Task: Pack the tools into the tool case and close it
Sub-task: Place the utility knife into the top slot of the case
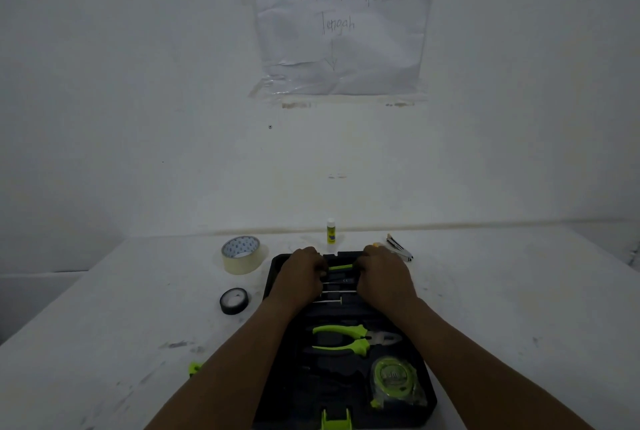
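A black tool case [420, 369] lies open on the white table, its green latch [336, 418] at the near edge. Green-handled pliers [346, 339] and a green tape measure [394, 381] sit in its near slots. Thin metal shafts [337, 291] lie in slots in the far half. My left hand [301, 279] and my right hand [384, 279] rest on the far part of the case, both gripping a green-and-black screwdriver [341, 267] between them. Both ends of that tool are hidden under my fingers.
A beige tape roll [241, 255] and a black tape roll [234, 301] lie left of the case. A glue bottle [331, 231] stands behind it, a stapler [400, 248] at the back right. A green piece [194, 368] lies at the left. A wall rises behind the table.
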